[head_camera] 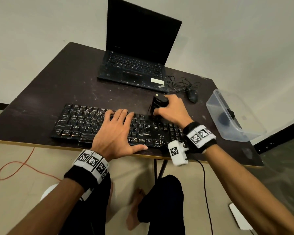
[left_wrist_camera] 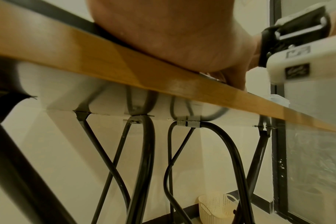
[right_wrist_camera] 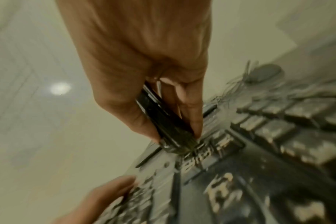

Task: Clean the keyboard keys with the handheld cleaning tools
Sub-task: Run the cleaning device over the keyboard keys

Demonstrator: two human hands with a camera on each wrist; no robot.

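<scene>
Keyboard (head_camera: 119, 126) lying on table (head_camera: 41, 99) near front edge. Left hand (head_camera: 115, 134) resting flat on keys, fingers spread. Right hand (head_camera: 171, 109) gripping black brush (head_camera: 157, 106), bristles touching keyboard's upper right keys.

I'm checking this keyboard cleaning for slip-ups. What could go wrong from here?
1. The keyboard lies at the table's near edge; brush strokes might nudge it off if the left hand pressing it lifts.
2. The right hand holds the black brush low; its fingertips may press keys.
</scene>
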